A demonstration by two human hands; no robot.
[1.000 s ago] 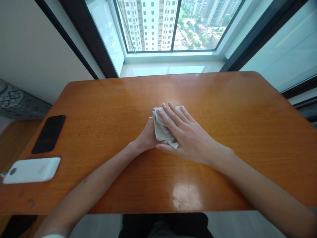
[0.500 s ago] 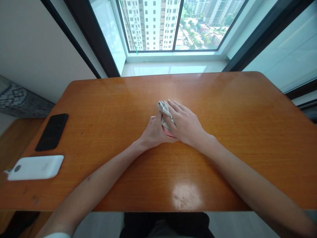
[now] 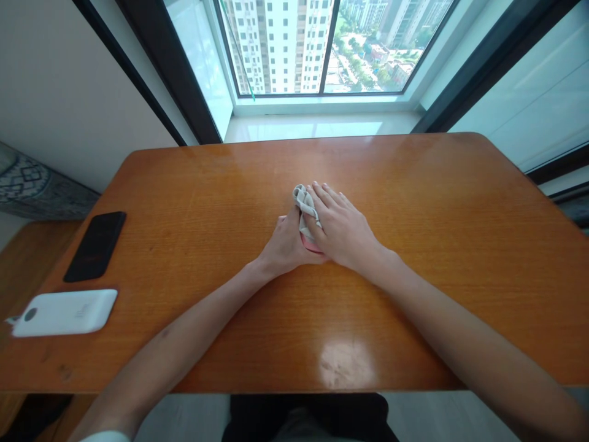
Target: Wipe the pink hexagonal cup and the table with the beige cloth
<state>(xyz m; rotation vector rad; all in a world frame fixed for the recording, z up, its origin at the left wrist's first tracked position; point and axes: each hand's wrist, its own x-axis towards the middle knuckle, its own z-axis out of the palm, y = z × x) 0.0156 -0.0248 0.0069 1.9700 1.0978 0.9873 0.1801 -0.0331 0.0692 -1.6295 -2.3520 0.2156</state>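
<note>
A small crumpled grey-white cloth point(image 3: 303, 202) is pinched between my two hands in the middle of the orange wooden table point(image 3: 414, 202). My right hand point(image 3: 343, 230) lies over the cloth with fingers stretched, pressing it to the left. From the other side my left hand point(image 3: 283, 245) curls around a small pink object point(image 3: 311, 247), of which only an edge shows under the cloth. The two hands touch each other and rest on the tabletop.
A black phone point(image 3: 95, 245) lies face up near the table's left edge. Just in front of it sits a white power bank point(image 3: 64, 312). A lower wooden surface point(image 3: 18, 258) adjoins on the left, and a large window point(image 3: 317, 46) lies beyond the far edge.
The cloth, flat under my right palm a second ago, is now bunched up between both hands, and a pink edge shows beneath it. In the last half second the hands barely moved.
</note>
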